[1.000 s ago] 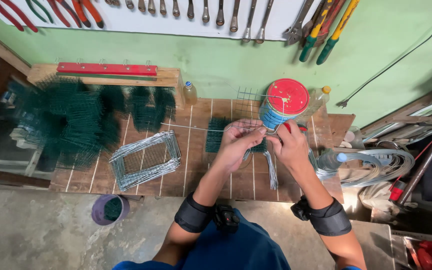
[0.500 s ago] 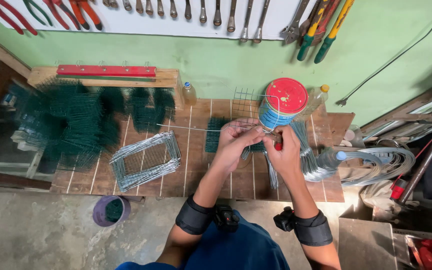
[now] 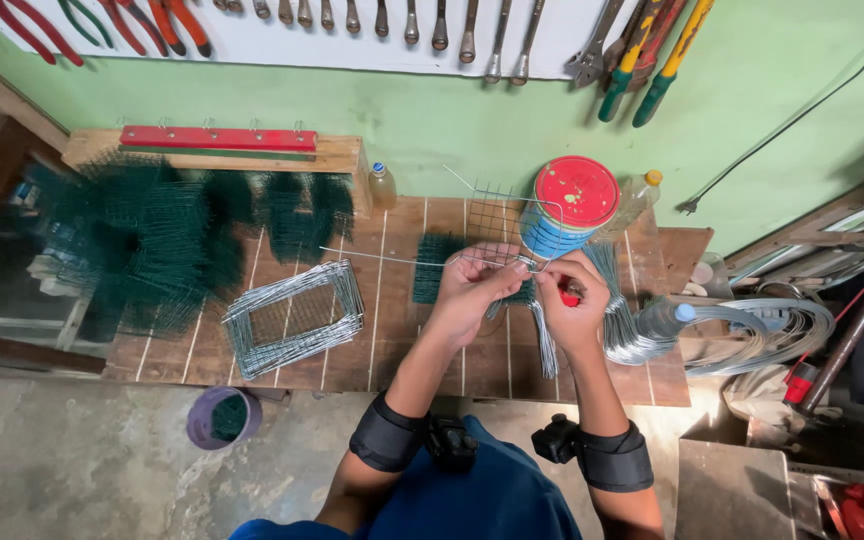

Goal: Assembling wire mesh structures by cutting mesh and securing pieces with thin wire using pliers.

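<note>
Between left hand (image 3: 474, 290), right hand (image 3: 574, 300), wire mesh (image 3: 497, 215)

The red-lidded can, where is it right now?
In the head view, the red-lidded can stands at the back right of the wooden bench, just beyond the right hand, beside a yellow-capped bottle.

workshop | hand tools (image 3: 467, 30) hung on wall | wooden workbench (image 3: 392, 340) | wire mesh stacks (image 3: 292, 318) | wire coils (image 3: 752, 335)

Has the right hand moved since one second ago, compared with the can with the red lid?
Yes. The right hand was to the right of the can with the red lid, below its edge; now it sits further left, directly below the can.
</note>
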